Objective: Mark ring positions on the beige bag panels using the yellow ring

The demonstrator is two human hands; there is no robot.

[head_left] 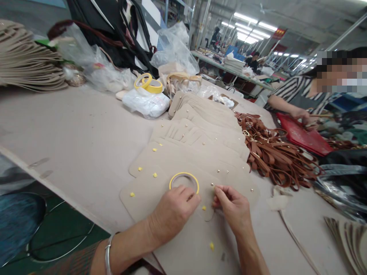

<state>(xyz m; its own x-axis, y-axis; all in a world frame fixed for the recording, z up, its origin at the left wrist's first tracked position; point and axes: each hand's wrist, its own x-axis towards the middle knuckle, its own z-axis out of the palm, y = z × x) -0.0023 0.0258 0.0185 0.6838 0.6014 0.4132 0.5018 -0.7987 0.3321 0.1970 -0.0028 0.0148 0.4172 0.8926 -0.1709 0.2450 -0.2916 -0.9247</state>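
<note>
Beige panels (200, 156): an overlapping run on the table (86, 130), in front of both hands; too closely lapped for us to count. We judged them light, semi-stiff and easily creased, best taken by their bare edges.
Brown straps (266, 149): one tangled heap beside the panels, uncounted.
Left hand (174, 210): one; fingers curled onto the rim of a yellow tape roll (184, 173) over the front panel (149, 198).
Right hand (233, 208): one; thumb and forefinger pinched together near a stud; we could not tell on what.
Tape rolls: three, the other two on a white packet (146, 103); probably light, best gripped by the rim.
Yellow tape bits (155, 175): seven seen, likely clingy.
Metal studs (212, 184): two on the front panel, others uncounted.
</note>
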